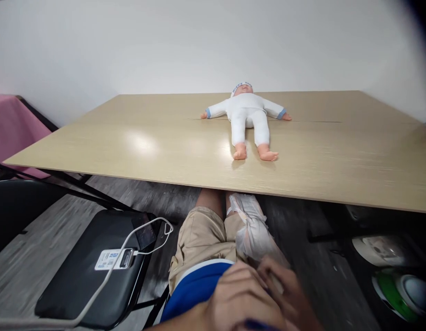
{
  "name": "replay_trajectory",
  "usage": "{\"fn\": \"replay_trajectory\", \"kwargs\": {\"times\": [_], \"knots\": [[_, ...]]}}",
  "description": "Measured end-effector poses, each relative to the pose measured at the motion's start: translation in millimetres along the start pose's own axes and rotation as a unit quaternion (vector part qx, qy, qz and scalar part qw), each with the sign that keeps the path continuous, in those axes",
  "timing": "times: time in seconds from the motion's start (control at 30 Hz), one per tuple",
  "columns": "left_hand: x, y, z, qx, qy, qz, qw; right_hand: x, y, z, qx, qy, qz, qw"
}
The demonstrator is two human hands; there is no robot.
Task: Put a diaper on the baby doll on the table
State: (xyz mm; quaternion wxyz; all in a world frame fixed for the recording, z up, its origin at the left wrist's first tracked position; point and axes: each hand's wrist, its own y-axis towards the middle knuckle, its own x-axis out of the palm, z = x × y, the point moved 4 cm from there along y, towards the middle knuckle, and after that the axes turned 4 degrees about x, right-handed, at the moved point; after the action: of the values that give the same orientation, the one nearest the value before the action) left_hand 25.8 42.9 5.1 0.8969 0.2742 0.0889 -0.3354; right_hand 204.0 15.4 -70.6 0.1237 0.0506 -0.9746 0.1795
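Below the near edge of the bare tan wooden table [130, 151], left hand [240, 299] and right hand [289, 294] together clutch a crumpled white diaper [252, 227]; the white-suited baby doll [247, 117] lies well apart.

A doll [248, 117] lies on its back on the desk [130, 147], feet toward the near edge. Below that edge, both hands meet on a diaper [252, 227] in the lap; a chair [85, 271] carrying a power bank [114, 259] stands left.

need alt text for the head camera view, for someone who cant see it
A baby doll in a white suit lies face up on a wooden table. Below the table's edge, the person's two hands meet in their lap at a folded white diaper. A black chair on the left holds a power bank with a white cable.
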Motion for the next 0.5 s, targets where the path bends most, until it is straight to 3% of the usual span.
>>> {"fn": "replay_trajectory", "kwargs": {"times": [0.03, 0.1, 0.17, 0.23, 0.3, 0.4, 0.5], "knots": [[-4.5, 3, -10, -0.001, -0.007, 0.016, 1.0, -21, 4, -5, -0.029, -0.085, 0.093, 0.992], [-14.2, 10, -36, -0.046, 0.007, 0.055, 0.997, -64, 11, -10, -0.046, -0.213, 0.261, 0.94], [-22.1, 16, -70, -0.135, 0.05, 0.086, 0.986, -99, 22, -5, -0.025, -0.262, 0.349, 0.899], [-25.1, 24, -105, -0.225, 0.09, 0.083, 0.967, -122, 40, 8, 0.014, -0.24, 0.373, 0.896], [-22.2, 31, -140, -0.309, 0.111, 0.047, 0.943, -131, 60, 20, 0.04, -0.213, 0.365, 0.905], [-8.8, 40, -183, -0.406, 0.105, -0.034, 0.907, -123, 86, 33, 0.061, -0.189, 0.336, 0.921], [8.5, 52, -209, -0.433, -0.011, -0.033, 0.901, -101, 104, 37, 0.072, -0.155, 0.3, 0.939]]}}
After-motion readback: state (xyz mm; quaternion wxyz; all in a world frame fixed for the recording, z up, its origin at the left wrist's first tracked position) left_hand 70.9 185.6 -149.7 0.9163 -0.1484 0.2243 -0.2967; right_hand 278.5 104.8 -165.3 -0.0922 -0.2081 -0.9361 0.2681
